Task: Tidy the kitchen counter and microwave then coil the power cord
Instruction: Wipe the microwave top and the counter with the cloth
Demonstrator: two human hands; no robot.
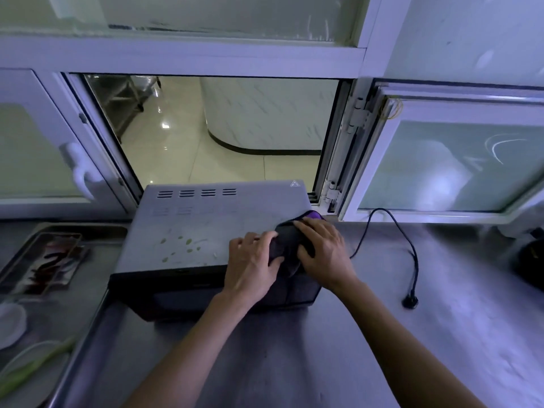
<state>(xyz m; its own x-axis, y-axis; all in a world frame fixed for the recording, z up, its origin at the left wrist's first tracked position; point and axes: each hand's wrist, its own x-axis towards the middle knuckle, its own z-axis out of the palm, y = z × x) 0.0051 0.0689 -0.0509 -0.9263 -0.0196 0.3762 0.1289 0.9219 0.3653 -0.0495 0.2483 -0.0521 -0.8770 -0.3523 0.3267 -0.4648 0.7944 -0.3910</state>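
A grey microwave [206, 222] stands on the steel counter [323, 348], its back to an open window. Small pale green scraps [182, 245] lie scattered on its top. At the top's front right corner sits a bunched dark cloth with a purple edge [290, 240]. My left hand [251, 263] grips the cloth's left side, thumb under the fold. My right hand [321, 248] lies over its right side, fingers curled on it. A black power cord [412, 251] trails from behind the microwave across the counter to its plug [410, 302], which lies loose.
A sink area at left holds a tray with red and dark bits [50, 263], a white dish [11, 322] and a green stalk [38, 363]. Window frames stand behind, one with a white handle [79, 169]. A dark object [532, 260] sits at the right edge.
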